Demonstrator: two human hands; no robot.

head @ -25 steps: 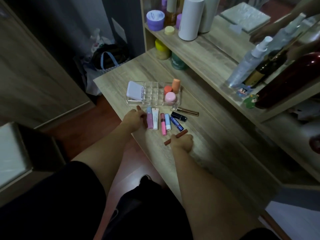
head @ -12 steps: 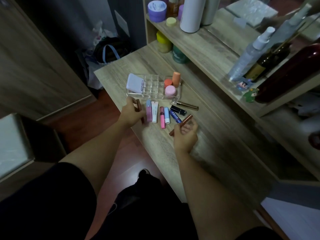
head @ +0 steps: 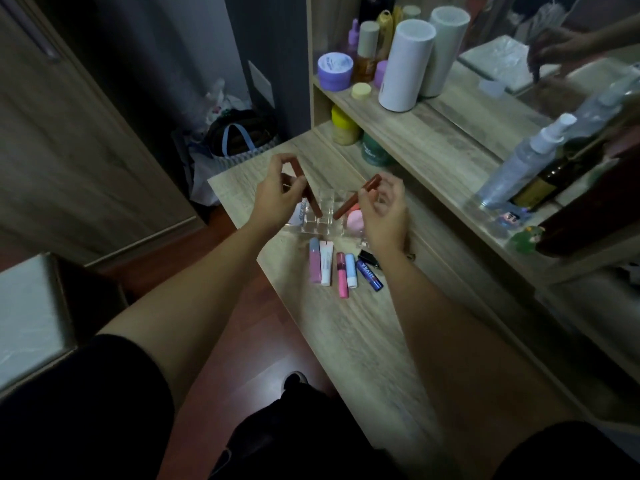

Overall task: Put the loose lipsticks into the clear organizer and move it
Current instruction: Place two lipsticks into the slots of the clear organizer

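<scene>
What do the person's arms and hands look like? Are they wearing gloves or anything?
No gloves. The left hand and the right hand are bare, and no rings, watch or bracelets show. The forearms are bare too. Dark, black-looking short sleeves start near the bottom edge of the picture, one on each arm, loose and plain, with no markings visible.

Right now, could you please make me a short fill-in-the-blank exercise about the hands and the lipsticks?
1. Each hand holds one ____ lipstick tube: left hand, right hand.
2. Both held tubes are above the clear ____.
3. The dark blue stick lies on the ____.
4. The tall white cylinder stands on the ____.

Missing words: brown; organizer; table; shelf
</scene>
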